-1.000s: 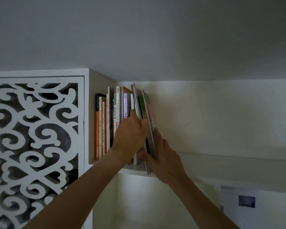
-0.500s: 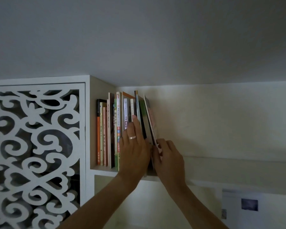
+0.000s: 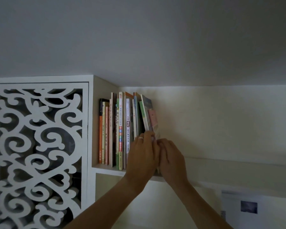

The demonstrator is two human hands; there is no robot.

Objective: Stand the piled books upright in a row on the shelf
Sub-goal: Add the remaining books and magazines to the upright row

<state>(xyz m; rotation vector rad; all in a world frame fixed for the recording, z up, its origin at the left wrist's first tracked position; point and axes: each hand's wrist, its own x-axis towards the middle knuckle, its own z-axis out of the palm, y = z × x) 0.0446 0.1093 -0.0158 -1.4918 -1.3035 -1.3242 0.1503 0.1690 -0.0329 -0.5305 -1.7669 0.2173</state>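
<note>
Several books (image 3: 120,129) stand upright in a row at the left end of a white shelf (image 3: 109,170), against its side panel. The thin books at the right end (image 3: 145,113) lean slightly to the left. My left hand (image 3: 143,156), with a ring on it, has its fingers curled round the lower edges of those leaning books. My right hand (image 3: 171,160) presses on them from the right, touching my left hand. The books' lower halves are hidden behind both hands.
A white panel with cut-out scrollwork (image 3: 40,154) stands left of the shelf. The ceiling lies close above the books. To the right of the books the shelf board (image 3: 238,164) runs on along the pale wall. A paper with a dark picture (image 3: 248,207) hangs at the lower right.
Both hands have moved lower on the right-end books and closed together. My left fingers, flat on the spines half a second ago, now curl round the leaning books.
</note>
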